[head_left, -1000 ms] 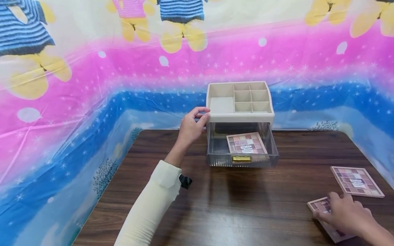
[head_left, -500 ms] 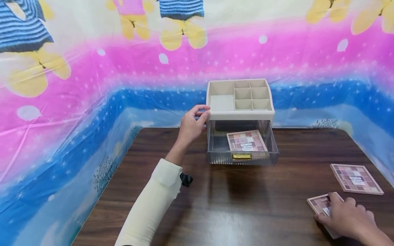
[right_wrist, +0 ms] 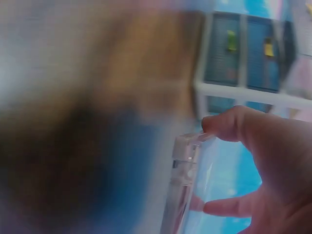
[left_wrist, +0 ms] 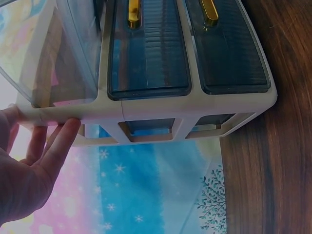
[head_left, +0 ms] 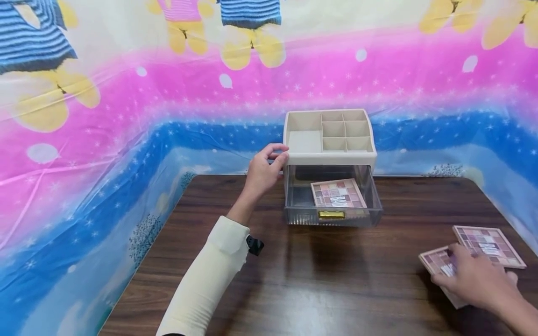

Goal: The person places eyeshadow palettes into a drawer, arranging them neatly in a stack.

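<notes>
A beige desktop organizer (head_left: 329,159) stands at the back of the table, its clear top drawer (head_left: 361,217) pulled out. My left hand (head_left: 262,172) holds the organizer's upper left corner; in the left wrist view its fingers (left_wrist: 62,144) lie against the side frame. Inside that drawer lies an eyeshadow palette (head_left: 336,192). On the right, my right hand (head_left: 483,280) pinches a second eyeshadow palette (head_left: 438,261) by its edges, tilted and raised off the table. Its clear edge (right_wrist: 185,165) shows between thumb and fingers in the right wrist view. Part of it is hidden under the hand.
A third palette (head_left: 496,247) lies on the wooden table (head_left: 319,289) just beyond the right hand. Two shut drawers with gold handles (left_wrist: 134,13) show in the left wrist view. Small compartments (head_left: 345,130) divide the organizer's top. A printed cloth (head_left: 227,107) hangs behind.
My right hand has lifted its palette from the table and moved it slightly forward, toward the palette lying beyond. My left hand stays on the organizer's corner.
</notes>
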A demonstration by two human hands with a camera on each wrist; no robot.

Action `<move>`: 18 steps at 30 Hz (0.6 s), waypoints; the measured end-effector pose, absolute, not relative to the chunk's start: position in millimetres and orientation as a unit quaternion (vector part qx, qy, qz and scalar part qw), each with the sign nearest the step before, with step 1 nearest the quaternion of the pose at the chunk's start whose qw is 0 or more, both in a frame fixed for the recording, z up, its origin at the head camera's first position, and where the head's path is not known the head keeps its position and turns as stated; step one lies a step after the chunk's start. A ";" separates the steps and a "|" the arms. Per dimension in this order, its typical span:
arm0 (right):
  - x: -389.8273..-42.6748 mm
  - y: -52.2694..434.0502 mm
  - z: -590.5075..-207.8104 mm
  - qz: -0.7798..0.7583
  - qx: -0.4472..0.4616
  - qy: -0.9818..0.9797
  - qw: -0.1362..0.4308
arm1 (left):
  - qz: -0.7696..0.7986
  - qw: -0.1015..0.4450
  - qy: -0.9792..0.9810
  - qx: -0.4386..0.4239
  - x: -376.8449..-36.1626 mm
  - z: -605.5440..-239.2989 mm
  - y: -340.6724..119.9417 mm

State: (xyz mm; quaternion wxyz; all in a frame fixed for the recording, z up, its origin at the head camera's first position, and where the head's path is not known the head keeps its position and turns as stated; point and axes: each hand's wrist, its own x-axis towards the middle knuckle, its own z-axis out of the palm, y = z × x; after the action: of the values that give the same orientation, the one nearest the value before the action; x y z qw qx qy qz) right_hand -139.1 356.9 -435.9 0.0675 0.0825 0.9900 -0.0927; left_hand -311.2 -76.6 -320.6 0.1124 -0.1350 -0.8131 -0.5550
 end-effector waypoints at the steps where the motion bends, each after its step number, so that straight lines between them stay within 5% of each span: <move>1: -141.1 357.2 -428.0 -0.097 0.063 0.992 0.043 | -0.556 0.112 -0.812 -0.135 -311.0 -320.4 -75.8; 10: -160.3 327.6 -360.8 -0.134 -0.008 0.985 -0.109 | -0.549 0.125 -0.815 -0.138 -313.4 -320.5 -75.6; 18: -181.6 300.5 -302.0 -0.157 -0.119 0.969 -0.151 | -0.537 0.133 -0.821 -0.138 -311.6 -321.3 -74.9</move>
State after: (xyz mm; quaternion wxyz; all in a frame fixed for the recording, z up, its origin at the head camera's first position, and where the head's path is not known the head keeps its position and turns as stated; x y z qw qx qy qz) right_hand -181.6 300.5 -302.0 -0.1506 -0.1194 0.9687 -0.1573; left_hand -311.6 -74.9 -321.3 0.1329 -0.1384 -0.8213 -0.5372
